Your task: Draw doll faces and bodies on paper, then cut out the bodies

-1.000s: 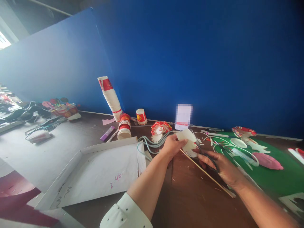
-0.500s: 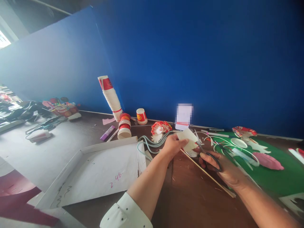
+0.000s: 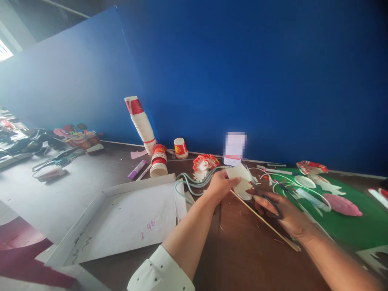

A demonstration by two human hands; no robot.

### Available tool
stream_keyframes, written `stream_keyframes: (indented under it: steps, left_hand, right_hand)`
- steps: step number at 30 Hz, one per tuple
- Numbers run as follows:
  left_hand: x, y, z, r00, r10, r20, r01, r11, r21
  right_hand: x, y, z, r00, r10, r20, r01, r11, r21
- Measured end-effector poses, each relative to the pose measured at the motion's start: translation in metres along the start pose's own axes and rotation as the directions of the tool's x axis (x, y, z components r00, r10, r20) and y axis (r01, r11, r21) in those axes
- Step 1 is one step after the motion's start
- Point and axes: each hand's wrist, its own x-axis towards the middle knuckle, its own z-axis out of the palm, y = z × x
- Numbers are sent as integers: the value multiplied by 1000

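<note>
My left hand (image 3: 222, 184) pinches a pale cream piece of paper (image 3: 239, 174), thumb on top of it. In my right hand (image 3: 277, 208) is a pair of scissors (image 3: 274, 205) with black handles, its blades at the paper's right edge. Below the paper a thin wooden stick (image 3: 266, 224) slants down to the right across the brown table. Just behind my left hand lie a flower-like cut paper cup (image 3: 206, 163) in red and white and a pale blue-green cable (image 3: 194, 184).
A shallow white box (image 3: 127, 218) lies at left. Behind it are a leaning stack of paper cups (image 3: 142, 125), an upturned cup (image 3: 181, 148) and a purple glue stick (image 3: 137, 169). At right, a green sheet (image 3: 351, 230) bears a pink cutout (image 3: 342, 205). A blue partition (image 3: 242, 72) stands behind.
The scissor blades, apart and plainly visible before, have come together at the paper's right edge. My left hand and the paper have hardly moved.
</note>
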Motion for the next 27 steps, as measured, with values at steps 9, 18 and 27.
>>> stream_keyframes:
  steps: [9,18,27]
  left_hand:
    - [3,-5,-1,999,15,28,-15,1000,-22]
    - [1,-11,2,983,-27,181,40,997,-69]
    - [1,-10,6,985,-133,107,145,982,-123]
  right_hand:
    - [1,2,-1,1000,-27,5,27,999,-34]
    - [0,0,2,999,-19,-49,17,999,-46]
    - [-1,-3,4,998,2,-59,-2,1000,5]
